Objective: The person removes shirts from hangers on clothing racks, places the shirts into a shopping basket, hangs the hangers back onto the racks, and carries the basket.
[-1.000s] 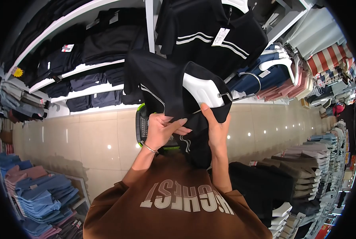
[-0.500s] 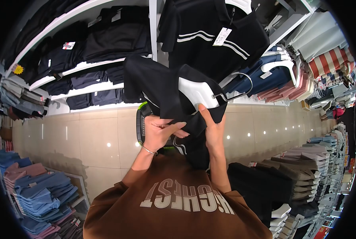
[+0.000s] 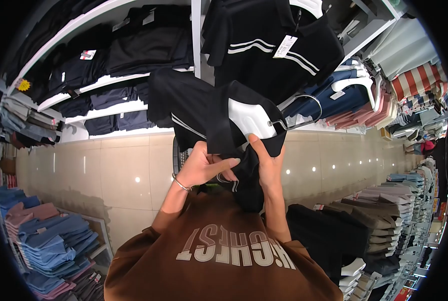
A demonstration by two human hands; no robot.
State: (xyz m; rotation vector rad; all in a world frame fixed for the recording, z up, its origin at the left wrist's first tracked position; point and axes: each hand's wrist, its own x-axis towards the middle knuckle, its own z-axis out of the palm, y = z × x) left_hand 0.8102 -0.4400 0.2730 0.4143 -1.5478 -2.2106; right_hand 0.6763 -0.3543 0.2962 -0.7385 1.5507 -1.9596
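Observation:
In front of my chest is a black shirt point(image 3: 184, 93) with white stripes, on a white hanger point(image 3: 249, 118) whose metal hook points to the right. My right hand point(image 3: 269, 165) grips the shirt near its collar, thumb lying at the lower edge of the hanger. My left hand point(image 3: 202, 168) is closed on the front of the shirt, its thumb pointing right; fabric hides some of its fingers. Just beyond, a second black shirt point(image 3: 254, 65) with two white stripes hangs with a white price tag point(image 3: 284, 46).
Folded dark clothes point(image 3: 144, 47) fill white shelves point(image 3: 129, 109) at the back left. A dark basket point(image 3: 179, 158) is partly hidden below the shirt. Folded blue jeans point(image 3: 56, 236) are stacked at lower left. Hanging garments point(image 3: 384, 200) line the right, beside the tiled floor point(image 3: 329, 160).
My left hand has shifted slightly right and turned, still on the shirt. The shirt's left part has swung a little left, showing more of its white stripes. My right hand stays nearly in place.

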